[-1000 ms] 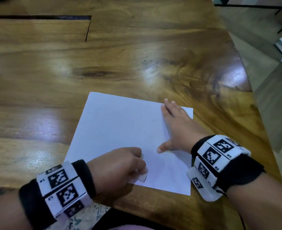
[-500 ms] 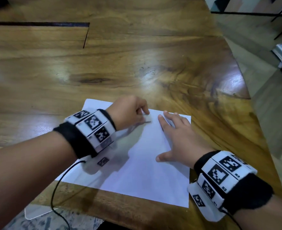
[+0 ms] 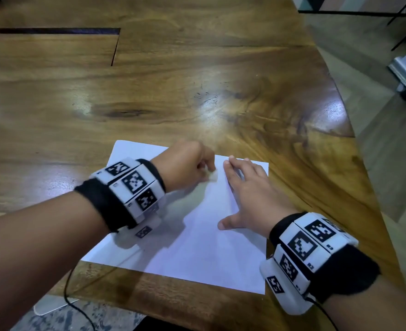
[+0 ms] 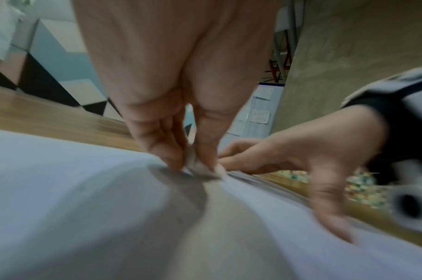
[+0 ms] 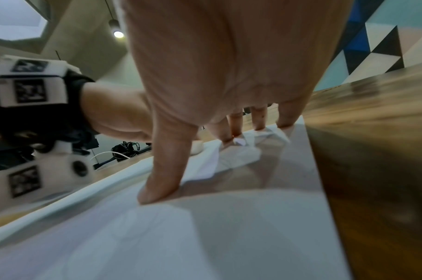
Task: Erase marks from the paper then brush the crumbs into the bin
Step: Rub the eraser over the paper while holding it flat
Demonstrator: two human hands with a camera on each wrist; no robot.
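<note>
Head view: eraser (image 3: 213, 176) between left hand (image 3: 185, 166) fingertips.

I note the table (image 3: 197, 91) is varnished wood, glossy, with strong grain and bright glare patches. The paper (image 3: 197, 254) reads as matt white, smooth, slightly creased near the fingertips. The wristbands (image 3: 340, 271) look like black fuzzy cloth carrying hard white plastic blocks.
</note>
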